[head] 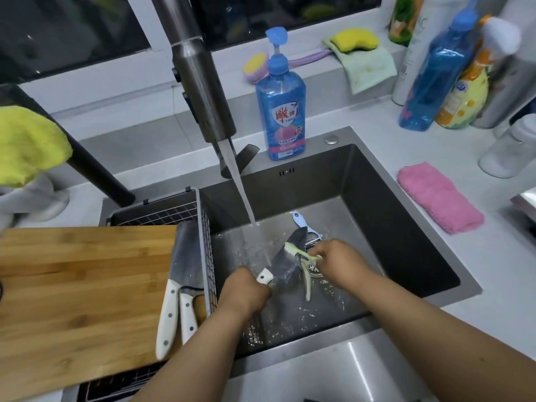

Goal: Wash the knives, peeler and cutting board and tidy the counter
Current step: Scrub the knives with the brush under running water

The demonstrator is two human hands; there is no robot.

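The sink [362,181] at centre is brushed metal, matt grey, its floor wet and speckled. The tap [200,82] above it is dull satin steel. At lower left the board [72,300] is smooth wood with a visible grain, and on it lie two knives [185,274] with grey metal blades and glossy white plastic handles. The rack [207,227] beside them is thin shiny wire. The bottle [280,111] at upper centre is glossy translucent blue plastic. At right, the pink cloth [438,198] looks soft and ribbed.
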